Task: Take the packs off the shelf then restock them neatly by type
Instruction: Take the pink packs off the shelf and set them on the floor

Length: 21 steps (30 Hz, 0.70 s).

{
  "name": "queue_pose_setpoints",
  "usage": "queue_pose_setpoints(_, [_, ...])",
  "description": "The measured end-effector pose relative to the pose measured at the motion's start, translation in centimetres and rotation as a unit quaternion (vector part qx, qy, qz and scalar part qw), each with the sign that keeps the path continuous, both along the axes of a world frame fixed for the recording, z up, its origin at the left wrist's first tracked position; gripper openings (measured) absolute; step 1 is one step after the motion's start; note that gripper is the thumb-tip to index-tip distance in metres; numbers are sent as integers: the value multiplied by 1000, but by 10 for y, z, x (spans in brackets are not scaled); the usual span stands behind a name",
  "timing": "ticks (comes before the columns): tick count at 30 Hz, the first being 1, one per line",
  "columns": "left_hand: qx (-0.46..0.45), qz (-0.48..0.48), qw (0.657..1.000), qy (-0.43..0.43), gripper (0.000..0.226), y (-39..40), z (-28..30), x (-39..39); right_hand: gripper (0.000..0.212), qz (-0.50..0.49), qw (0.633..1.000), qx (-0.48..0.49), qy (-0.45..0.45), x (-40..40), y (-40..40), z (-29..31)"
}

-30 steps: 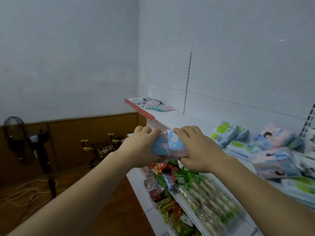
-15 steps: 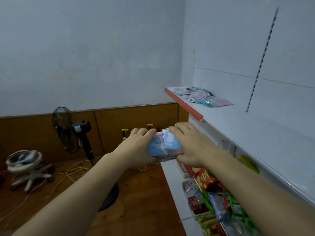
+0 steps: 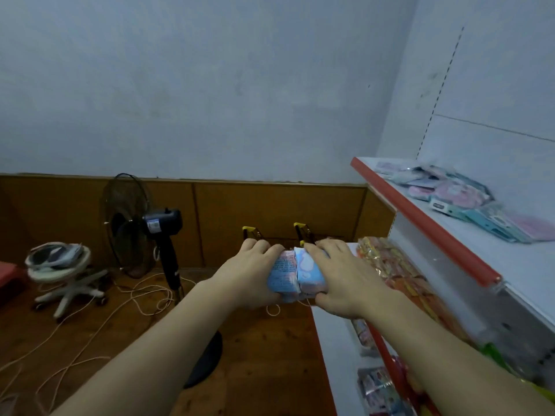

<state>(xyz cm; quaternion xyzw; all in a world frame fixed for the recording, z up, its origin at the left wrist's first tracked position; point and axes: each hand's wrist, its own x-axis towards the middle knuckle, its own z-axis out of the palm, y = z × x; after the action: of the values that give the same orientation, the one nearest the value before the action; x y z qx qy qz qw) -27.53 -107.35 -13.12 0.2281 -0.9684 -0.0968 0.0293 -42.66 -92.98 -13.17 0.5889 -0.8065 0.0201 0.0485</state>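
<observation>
I hold a small stack of pink and blue packs [image 3: 295, 273] between both hands, out in front of the shelving and over the floor. My left hand [image 3: 250, 273] grips the stack's left end. My right hand [image 3: 342, 277] grips its right end, fingers curled over the top. To the right, the white top shelf [image 3: 495, 262] with its red front edge carries a loose pile of flat pink and teal packs [image 3: 468, 202] near its far end.
Lower shelves at the right hold orange and red snack bags [image 3: 393, 265] and other wrapped goods [image 3: 378, 388]. On the wooden floor stand a black pedestal fan [image 3: 144, 223], a white swivel stool [image 3: 60, 265] and loose cords [image 3: 90, 322]. Yellow-tipped cart handles [image 3: 249, 231] stand by the wood-panelled wall.
My view has swung left, from the stocked shelf toward the fan and floor. Both hands keep the same hold on the stack, which has moved along with them.
</observation>
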Motion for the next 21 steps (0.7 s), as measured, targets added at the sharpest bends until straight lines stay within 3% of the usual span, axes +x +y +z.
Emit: queue_pose_setpoints(21, [47, 34, 994, -91, 97, -297, -166, -259, 87, 13, 992, 89, -90, -265, -305, -163])
